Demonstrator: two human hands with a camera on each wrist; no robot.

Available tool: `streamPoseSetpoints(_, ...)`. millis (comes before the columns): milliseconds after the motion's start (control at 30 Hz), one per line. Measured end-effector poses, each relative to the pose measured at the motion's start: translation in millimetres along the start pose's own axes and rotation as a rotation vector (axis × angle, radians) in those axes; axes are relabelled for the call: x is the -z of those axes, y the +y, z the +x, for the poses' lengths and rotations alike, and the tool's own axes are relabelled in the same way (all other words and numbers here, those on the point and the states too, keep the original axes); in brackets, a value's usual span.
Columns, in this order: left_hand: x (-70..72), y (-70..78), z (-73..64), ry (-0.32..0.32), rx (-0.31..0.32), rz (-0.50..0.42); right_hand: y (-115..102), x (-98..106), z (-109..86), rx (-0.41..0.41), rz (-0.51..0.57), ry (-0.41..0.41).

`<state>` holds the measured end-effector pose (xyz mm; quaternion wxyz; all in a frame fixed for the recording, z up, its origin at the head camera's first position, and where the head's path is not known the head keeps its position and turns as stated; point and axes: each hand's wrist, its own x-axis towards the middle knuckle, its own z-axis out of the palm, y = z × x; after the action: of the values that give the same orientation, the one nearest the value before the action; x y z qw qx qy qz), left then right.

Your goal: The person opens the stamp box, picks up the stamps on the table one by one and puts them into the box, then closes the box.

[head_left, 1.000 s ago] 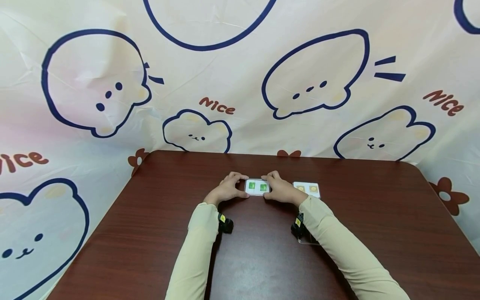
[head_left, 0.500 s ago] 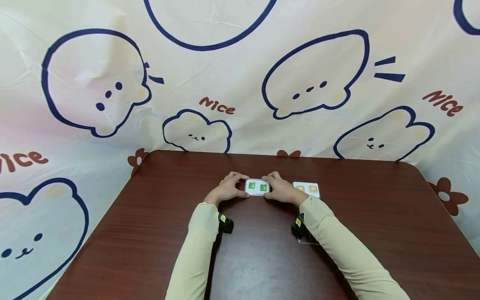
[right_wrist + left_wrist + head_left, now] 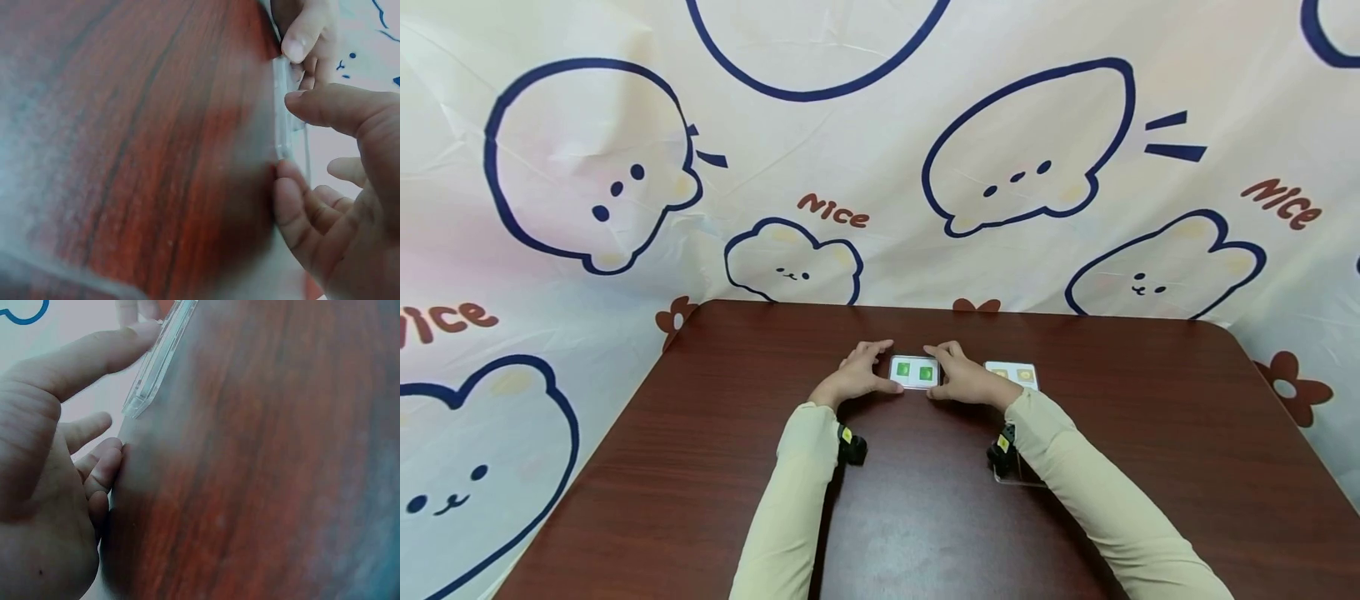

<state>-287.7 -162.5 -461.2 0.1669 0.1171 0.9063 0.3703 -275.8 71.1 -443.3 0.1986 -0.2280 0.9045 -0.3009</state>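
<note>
A small clear flat case (image 3: 915, 372) with a white face and two green squares lies on the table between my hands. My left hand (image 3: 856, 377) is at its left end. The thumb touches the near edge, while the index finger stands apart from the far edge. My right hand (image 3: 967, 382) holds the right end. In the right wrist view, its thumb (image 3: 319, 107) lies on the case's edge and curled fingers (image 3: 292, 203) meet the end. The left wrist view shows the left thumb (image 3: 100, 357) along the transparent rim (image 3: 142, 400).
A second white case (image 3: 1027, 375) with round yellow pieces lies right of the first, partly behind my right hand. A clear plastic edge (image 3: 1017, 483) shows under the right forearm. The brown table (image 3: 700, 467) meets a printed cloth (image 3: 895, 167) at the back.
My left index finger has lifted away from the case's far edge and its thumb has slid slightly right along the near edge. The right index finger has risen a little. The case stays in place.
</note>
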Motion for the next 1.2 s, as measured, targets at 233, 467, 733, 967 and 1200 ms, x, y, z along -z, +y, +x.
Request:
streamPoseSetpoints(233, 0.2, 6.0, 2.9, 0.022, -0.034, -0.137, 1.5, 7.8, -25.8, 0.091, 0.035, 0.026)
streamPoseSetpoints(467, -4.9, 23.6, 6.2, 0.101, -0.113, -0.228, 9.9, 20.7, -65.1, 0.12, 0.011, 0.095)
streamPoseSetpoints(733, -19.7, 59.4, 18.7, 0.097, -0.19, -0.238, 32.4, 29.6, -104.8, 0.147, 0.025, 0.122)
streamPoseSetpoints(967, -44.0, 80.7, 33.0, 0.009, -0.206, -0.241, 53.6, 28.1, -141.3, 0.06, 0.002, 0.109)
streamPoseSetpoints(1200, -63.1, 96.6, 42.4, -0.064, -0.22, -0.227, 65.1, 24.0, -171.0, 0.002, -0.016, 0.079)
